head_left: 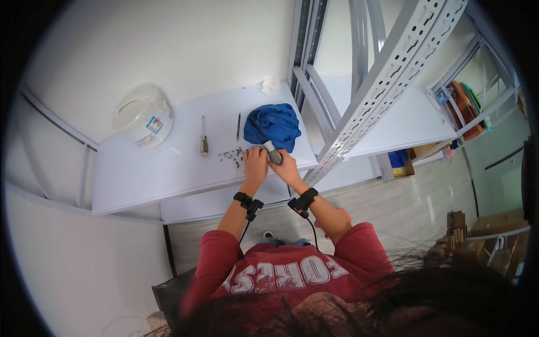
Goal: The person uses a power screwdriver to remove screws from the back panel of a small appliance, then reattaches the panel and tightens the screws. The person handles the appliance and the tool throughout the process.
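Note:
My right hand [287, 170] is wrapped round the grey and black handle of a screwdriver [272, 150]. Its dark shaft slants up and to the left across a bundled blue cloth [279, 124]. Close beside it, my left hand [256, 159] is at the shelf board [185, 174] with its fingers bent down; whatever is under the fingertips is hidden. Several small screws [230, 155] lie scattered just left of that hand. Farther off lie a thin dark green pen-like tool [238, 127] and a second screwdriver [204, 141] with a pale greenish handle.
A white lidded bucket [140, 121] stands at the shelf's back left. Crumpled white tissue [270, 85] lies near the rear right corner. To the right rises a perforated metal upright [370, 95], with another white shelf [398, 121] beyond. Below is an open carton [400, 168] on the floor.

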Tool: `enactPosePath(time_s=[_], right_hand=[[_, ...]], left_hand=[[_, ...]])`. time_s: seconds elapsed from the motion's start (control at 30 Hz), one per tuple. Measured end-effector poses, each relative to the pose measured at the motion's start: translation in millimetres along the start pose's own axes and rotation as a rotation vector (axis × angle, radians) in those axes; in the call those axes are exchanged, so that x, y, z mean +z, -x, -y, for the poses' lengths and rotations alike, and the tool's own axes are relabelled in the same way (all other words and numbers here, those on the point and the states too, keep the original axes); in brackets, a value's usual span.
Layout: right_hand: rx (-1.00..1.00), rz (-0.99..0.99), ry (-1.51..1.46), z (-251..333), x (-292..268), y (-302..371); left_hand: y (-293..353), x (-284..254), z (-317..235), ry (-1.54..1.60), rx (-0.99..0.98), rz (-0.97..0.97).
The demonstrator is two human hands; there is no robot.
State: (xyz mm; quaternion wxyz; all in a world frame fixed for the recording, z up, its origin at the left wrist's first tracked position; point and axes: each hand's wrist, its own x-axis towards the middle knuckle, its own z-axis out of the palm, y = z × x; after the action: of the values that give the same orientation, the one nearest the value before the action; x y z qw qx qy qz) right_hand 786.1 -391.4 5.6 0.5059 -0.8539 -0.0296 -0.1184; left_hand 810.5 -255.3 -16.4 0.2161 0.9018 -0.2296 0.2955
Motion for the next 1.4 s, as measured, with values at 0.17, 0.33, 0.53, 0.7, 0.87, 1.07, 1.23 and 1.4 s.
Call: enactPosePath(time_s=[0.17, 0.33, 0.53, 0.7, 0.87, 1.07, 1.23, 1.4], right_hand=[[0.023, 0.026, -0.01, -1.2, 1.9, 1.9], [-0.009, 0.039, -0.026, -5.4, -7.8, 2.5], [-0.034, 0.078, -0.045, 1.7, -31.8, 6.5], [-0.148, 0.246, -0.09, 21.4, -51.4, 29.7], [-0.284, 0.557, -0.212, 39.8, -48.9, 90.2], [-0.447, 0.882, -0.248, 61.7, -30.1, 200.7], [-0.666, 1.052, -0.239, 80.8, -10.0, 280.9], [-0.803, 1.066, -0.373, 102.6, 9.3, 349.1]], left_hand=[[3.3, 1.7, 0.0, -0.033, -0.035, -0.047], [-1.2, -7.2, -13.3, -0.05, -0.066, -0.104], [-3.8, -33.5, -38.8, -0.077, -0.139, -0.133], [16.3, -75.0, -81.2, -0.046, -0.347, -0.346], [80.8, -118.0, -127.9, 0.014, -0.682, -0.551], [195.9, -177.3, -201.4, -0.283, -0.927, -0.65], [280.8, -221.1, -247.0, -0.24, -1.158, -0.686], [366.3, -247.7, -265.7, -0.481, -1.133, -0.482]])
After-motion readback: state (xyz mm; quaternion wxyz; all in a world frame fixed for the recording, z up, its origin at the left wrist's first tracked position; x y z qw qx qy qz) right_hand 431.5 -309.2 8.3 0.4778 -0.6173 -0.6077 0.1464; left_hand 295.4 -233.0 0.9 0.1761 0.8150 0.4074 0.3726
